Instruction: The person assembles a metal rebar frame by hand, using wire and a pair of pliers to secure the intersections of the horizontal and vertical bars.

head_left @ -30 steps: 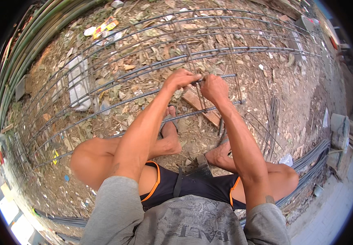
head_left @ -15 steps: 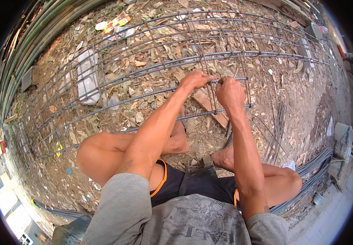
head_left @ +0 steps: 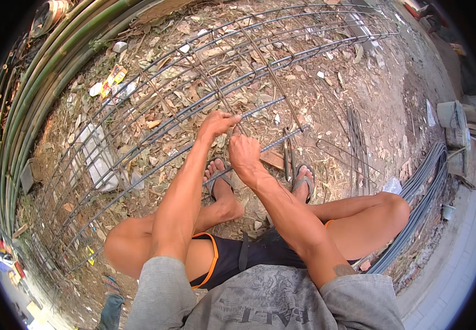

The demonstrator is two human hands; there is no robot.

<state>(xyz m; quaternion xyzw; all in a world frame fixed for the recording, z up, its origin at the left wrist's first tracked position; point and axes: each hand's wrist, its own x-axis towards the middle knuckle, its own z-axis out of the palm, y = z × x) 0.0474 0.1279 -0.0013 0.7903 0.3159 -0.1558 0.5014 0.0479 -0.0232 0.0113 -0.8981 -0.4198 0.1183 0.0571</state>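
A long cage of steel reinforcing bars (head_left: 265,107) with thin square stirrups (head_left: 273,74) lies across the ground in front of me. My left hand (head_left: 218,124) is closed at a crossing of a ribbed bar and a stirrup, fingertips pinching there. Just below and right of it, my right hand (head_left: 244,155) is curled shut around the side of the same stirrup. Its fingertips are turned away, so any tie wire inside is hidden. A pair of long-handled pincers (head_left: 288,157) leans by my right foot, next to a wooden board (head_left: 272,159).
Bamboo poles (head_left: 51,66) are stacked at the far left. A grey block (head_left: 97,157) sits under the cage. Bundled bars (head_left: 414,201) lie at right, with thin rods (head_left: 359,146) nearer. Another person's leg (head_left: 110,311) shows at lower left. Dry leaves and rubble cover the ground.
Both hands have shifted left along the cage to another stirrup, the right now lower than the left. My view has turned, and my feet and the pincers show more fully.
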